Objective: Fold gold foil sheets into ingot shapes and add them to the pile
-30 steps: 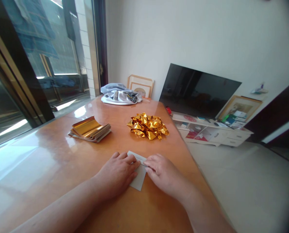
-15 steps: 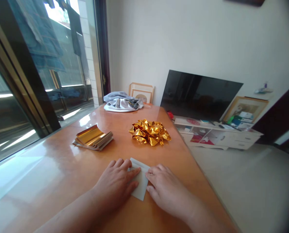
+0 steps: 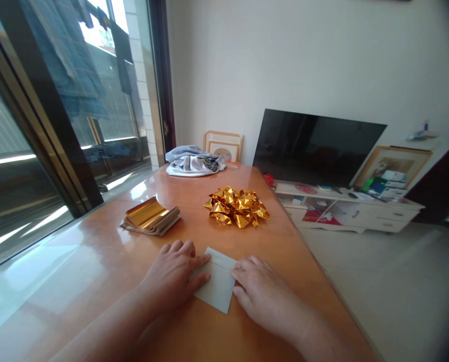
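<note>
A pale, square piece of paper point(image 3: 217, 281) lies on the wooden table in front of me, with a crease across its upper part. My left hand point(image 3: 177, 271) rests at its left side; the index finger and thumb stretch apart over the paper while the other fingers bend on the tabletop. At the right edge, my right hand point(image 3: 260, 286) has its fingers close together on the paper, thumb lower down. Farther off on the left is a stack of gold foil paper sheets point(image 3: 152, 216). Beyond the paper sits a pile of folded gold foil pieces point(image 3: 239, 206).
The glossy table point(image 3: 292, 261) drops off along its right edge. Crumpled grey cloth point(image 3: 194, 161) lies at the far end, near leaning picture frames point(image 3: 224, 146). A television point(image 3: 318, 146) and low white cabinet point(image 3: 348, 208) stand beyond. Glass doors point(image 3: 31, 151) are left.
My left hand has drawn back leftward, uncovering more of the paper. The right hand remains at the paper's right edge. The whole view has shifted slightly.
</note>
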`<state>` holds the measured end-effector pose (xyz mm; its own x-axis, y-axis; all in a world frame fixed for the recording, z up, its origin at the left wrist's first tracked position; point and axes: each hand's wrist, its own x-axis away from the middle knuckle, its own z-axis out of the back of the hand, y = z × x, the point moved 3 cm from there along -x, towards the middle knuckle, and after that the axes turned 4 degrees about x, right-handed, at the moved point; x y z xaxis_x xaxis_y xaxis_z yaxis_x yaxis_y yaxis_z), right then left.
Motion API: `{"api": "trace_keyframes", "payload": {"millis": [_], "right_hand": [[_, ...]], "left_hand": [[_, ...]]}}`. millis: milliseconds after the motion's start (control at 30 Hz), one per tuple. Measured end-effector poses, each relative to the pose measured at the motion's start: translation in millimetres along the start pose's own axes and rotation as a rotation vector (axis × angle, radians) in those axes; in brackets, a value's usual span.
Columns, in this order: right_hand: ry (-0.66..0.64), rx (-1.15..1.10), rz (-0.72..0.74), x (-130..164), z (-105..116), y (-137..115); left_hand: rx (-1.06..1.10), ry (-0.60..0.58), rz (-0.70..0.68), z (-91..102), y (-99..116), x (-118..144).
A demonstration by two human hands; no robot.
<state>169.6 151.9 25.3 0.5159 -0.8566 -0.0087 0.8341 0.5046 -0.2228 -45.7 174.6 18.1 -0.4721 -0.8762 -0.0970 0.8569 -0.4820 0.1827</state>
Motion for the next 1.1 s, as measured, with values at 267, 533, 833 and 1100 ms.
{"api": "trace_keyframes", "payload": {"millis": [267, 533, 833, 1100], "right_hand": [[0.007, -0.007, 0.006, 1, 2, 0], [0.044, -0.016, 0.002, -3, -4, 2], [0.028, -0.055, -0.003, -6, 7, 17], [0.12, -0.092, -0.075, -7, 11, 17]], "left_hand": [[-0.047, 0.097, 0.065, 15.7, -6, 0], [0.145, 0.12, -0.096, 12.7, 3, -9], [0.107, 0.036, -0.186, 2.4, 9, -11], [0.107, 0.034, -0.186, 0.1, 8, -11]]}}
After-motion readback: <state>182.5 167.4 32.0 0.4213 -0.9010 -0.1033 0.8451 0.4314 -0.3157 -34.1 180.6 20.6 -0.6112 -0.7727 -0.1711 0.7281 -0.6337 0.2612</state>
